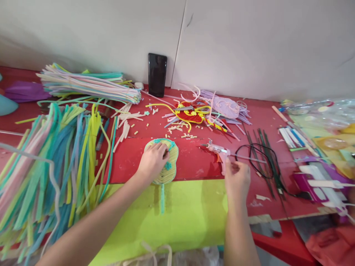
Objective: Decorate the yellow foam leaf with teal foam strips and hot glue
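Note:
My left hand (pixel 154 159) rests over a yellow fan-shaped piece made of pipe cleaners (pixel 172 173). The piece has a teal edge, small teal flowers and a teal handle (pixel 162 199). The fingers of this hand are curled together, and whatever they pinch is hidden beneath them. To the right, my right hand (pixel 237 177) has its fingers closed at the grip of a pink glue gun (pixel 219 149). The gun's nozzle points left, and a glue stick (pixel 249 159) sticks out of its back.
Pipe cleaner bundles (pixel 91 87) lie at left, beside a large loose pile (pixel 52 162). A black phone (pixel 157 75) leans on the wall. Scissors (pixel 184 108) lie among yellow and lilac pieces. A black cable (pixel 251 146) coils at right. A lime-green sheet (pixel 188 218) covers the front.

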Demonstrator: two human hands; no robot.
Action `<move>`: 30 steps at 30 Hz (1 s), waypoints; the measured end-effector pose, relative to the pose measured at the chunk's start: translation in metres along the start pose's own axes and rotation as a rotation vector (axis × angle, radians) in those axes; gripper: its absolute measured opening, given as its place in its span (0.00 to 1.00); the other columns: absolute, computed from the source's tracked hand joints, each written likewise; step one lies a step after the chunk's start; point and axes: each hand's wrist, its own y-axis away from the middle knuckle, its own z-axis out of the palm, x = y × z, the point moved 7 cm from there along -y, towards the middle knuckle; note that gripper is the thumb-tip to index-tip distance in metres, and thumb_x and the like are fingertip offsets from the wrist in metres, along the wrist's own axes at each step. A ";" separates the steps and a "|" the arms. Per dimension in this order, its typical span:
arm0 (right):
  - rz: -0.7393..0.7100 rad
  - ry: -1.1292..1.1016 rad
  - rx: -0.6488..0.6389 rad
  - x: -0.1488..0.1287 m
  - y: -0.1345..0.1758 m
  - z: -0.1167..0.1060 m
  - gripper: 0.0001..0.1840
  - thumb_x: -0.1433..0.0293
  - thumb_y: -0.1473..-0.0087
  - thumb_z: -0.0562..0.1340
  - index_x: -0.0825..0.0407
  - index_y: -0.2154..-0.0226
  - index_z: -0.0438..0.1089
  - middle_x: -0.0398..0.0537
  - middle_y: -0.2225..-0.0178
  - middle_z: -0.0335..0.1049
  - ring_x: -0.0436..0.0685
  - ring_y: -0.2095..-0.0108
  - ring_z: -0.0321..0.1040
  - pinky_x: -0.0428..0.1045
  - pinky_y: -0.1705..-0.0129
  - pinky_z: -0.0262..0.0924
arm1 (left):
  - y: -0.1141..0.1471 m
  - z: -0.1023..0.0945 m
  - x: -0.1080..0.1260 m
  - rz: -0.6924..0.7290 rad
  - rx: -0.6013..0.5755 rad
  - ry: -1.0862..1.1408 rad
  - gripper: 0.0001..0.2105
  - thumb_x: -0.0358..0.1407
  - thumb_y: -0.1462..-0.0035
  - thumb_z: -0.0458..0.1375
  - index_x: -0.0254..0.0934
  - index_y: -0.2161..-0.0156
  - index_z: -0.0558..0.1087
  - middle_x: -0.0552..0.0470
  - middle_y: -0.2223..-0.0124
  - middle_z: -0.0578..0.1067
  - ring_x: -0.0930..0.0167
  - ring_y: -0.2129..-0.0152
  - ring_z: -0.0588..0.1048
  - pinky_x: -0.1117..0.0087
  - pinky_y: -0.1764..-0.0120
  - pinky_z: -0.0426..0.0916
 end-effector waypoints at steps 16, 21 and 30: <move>-0.026 0.129 -0.113 0.006 0.007 0.018 0.27 0.47 0.45 0.52 0.54 0.66 0.69 0.54 0.68 0.66 0.59 0.68 0.61 0.52 0.65 0.55 | 0.004 -0.007 0.012 0.161 0.014 -0.244 0.07 0.30 0.39 0.50 0.37 0.68 0.69 0.50 0.69 0.74 0.67 0.69 0.72 0.64 0.62 0.64; -0.034 0.123 -0.066 0.002 0.008 0.009 0.24 0.51 0.44 0.54 0.55 0.63 0.69 0.55 0.67 0.66 0.61 0.65 0.62 0.54 0.62 0.58 | 0.005 -0.004 0.004 0.087 0.029 -0.129 0.06 0.34 0.39 0.52 0.36 0.64 0.71 0.48 0.65 0.75 0.66 0.66 0.72 0.64 0.60 0.66; -0.483 -0.313 -0.337 -0.125 0.043 0.021 0.11 0.68 0.40 0.55 0.50 0.59 0.72 0.50 0.61 0.69 0.56 0.59 0.66 0.53 0.53 0.62 | 0.010 -0.005 0.001 0.080 0.005 -0.066 0.06 0.33 0.40 0.53 0.36 0.60 0.71 0.47 0.61 0.75 0.65 0.62 0.72 0.61 0.55 0.66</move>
